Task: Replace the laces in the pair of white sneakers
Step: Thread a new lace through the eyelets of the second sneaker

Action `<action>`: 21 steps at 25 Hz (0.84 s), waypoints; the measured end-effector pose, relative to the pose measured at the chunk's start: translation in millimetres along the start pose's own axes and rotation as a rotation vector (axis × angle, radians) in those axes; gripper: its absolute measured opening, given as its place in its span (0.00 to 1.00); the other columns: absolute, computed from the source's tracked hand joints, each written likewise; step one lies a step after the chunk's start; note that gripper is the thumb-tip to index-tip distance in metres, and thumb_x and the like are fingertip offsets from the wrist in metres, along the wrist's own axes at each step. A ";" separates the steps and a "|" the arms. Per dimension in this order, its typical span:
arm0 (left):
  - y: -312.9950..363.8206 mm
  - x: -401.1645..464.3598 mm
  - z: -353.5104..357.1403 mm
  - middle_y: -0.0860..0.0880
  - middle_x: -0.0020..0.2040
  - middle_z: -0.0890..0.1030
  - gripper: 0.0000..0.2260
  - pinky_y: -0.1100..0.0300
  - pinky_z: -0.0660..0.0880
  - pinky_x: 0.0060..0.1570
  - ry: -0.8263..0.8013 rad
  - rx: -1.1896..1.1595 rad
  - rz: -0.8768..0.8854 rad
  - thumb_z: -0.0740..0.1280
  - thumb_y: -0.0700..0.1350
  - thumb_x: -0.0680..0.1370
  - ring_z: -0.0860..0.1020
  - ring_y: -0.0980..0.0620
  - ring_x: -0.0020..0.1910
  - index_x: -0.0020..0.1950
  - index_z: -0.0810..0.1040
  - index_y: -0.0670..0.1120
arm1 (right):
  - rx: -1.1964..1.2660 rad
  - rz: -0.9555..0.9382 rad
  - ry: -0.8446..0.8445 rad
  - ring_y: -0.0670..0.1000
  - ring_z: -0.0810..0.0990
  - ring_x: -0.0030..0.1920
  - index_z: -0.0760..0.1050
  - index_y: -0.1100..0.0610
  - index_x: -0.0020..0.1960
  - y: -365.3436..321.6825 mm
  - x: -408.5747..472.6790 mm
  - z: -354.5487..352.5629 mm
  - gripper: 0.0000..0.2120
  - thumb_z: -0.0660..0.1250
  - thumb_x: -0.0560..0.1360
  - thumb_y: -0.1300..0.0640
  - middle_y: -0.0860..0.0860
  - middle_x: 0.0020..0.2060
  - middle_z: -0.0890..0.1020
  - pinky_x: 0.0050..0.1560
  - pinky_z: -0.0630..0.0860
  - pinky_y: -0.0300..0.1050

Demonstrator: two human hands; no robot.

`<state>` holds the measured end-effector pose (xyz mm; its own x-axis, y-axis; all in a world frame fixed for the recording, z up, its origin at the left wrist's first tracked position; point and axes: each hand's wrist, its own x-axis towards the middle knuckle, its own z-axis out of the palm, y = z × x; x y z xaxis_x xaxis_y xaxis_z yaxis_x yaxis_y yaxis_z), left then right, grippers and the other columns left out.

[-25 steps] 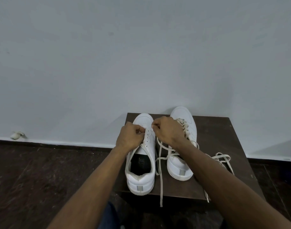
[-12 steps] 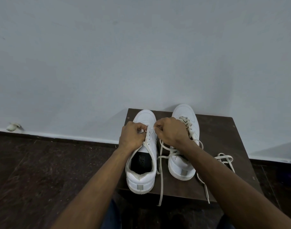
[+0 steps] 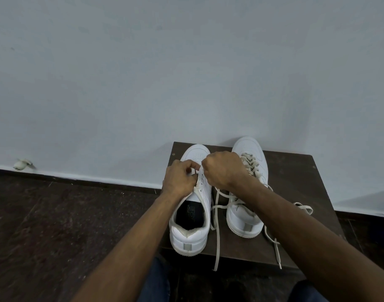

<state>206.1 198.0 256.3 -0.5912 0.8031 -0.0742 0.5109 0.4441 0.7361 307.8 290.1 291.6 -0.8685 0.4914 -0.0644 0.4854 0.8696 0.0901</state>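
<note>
Both hands are bunched over the front of the left sneaker (image 3: 192, 216), so its eyelets near the toe are covered. The left hand (image 3: 179, 179) and the right hand (image 3: 224, 168) curl their fingertips inward, out of sight, and I cannot tell whether they pinch a lace there. The right forearm crosses the right sneaker (image 3: 247, 188) and hides most of its opening. The loose lace (image 3: 217, 234) disappears behind that hand at its upper end. A small pale thing (image 3: 23, 164) by the wall is too blurred to name. The knees are cut off by the bottom edge.
</note>
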 end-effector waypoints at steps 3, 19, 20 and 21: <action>-1.2 5.7 1.2 0.57 0.35 0.73 0.12 0.50 0.77 0.50 -0.006 0.015 -0.042 0.69 0.40 0.73 0.78 0.47 0.49 0.38 0.79 0.58 | 0.137 0.077 0.020 0.56 0.79 0.43 0.78 0.55 0.51 3.2 0.8 11.3 0.09 0.61 0.76 0.56 0.53 0.46 0.81 0.39 0.71 0.46; 25.8 3.1 -86.4 0.48 0.43 0.78 0.11 0.47 0.81 0.48 0.134 -0.331 -0.121 0.60 0.33 0.76 0.79 0.45 0.50 0.39 0.73 0.48 | 0.627 0.079 -0.058 0.54 0.73 0.66 0.62 0.53 0.74 -2.6 -12.4 8.0 0.29 0.60 0.73 0.60 0.47 0.66 0.76 0.63 0.71 0.54; 33.0 0.1 -105.7 0.48 0.41 0.78 0.12 0.47 0.81 0.46 0.200 -0.515 -0.122 0.59 0.32 0.77 0.81 0.44 0.48 0.40 0.72 0.47 | 0.686 0.118 -0.073 0.53 0.73 0.66 0.64 0.52 0.73 -3.0 -10.9 6.6 0.27 0.59 0.75 0.59 0.48 0.66 0.76 0.65 0.70 0.53; 42.2 -4.0 -124.5 0.47 0.39 0.78 0.12 0.48 0.81 0.45 0.250 -0.668 -0.110 0.57 0.32 0.79 0.82 0.43 0.46 0.40 0.71 0.46 | 0.760 0.162 -0.087 0.52 0.73 0.67 0.66 0.52 0.73 -3.4 -9.8 4.9 0.24 0.58 0.76 0.58 0.48 0.66 0.76 0.66 0.69 0.53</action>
<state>152.3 164.0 371.4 -0.7834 0.6170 -0.0742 -0.0035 0.1150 0.9934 315.1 282.6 287.1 -0.7851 0.5899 -0.1887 0.5682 0.5648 -0.5984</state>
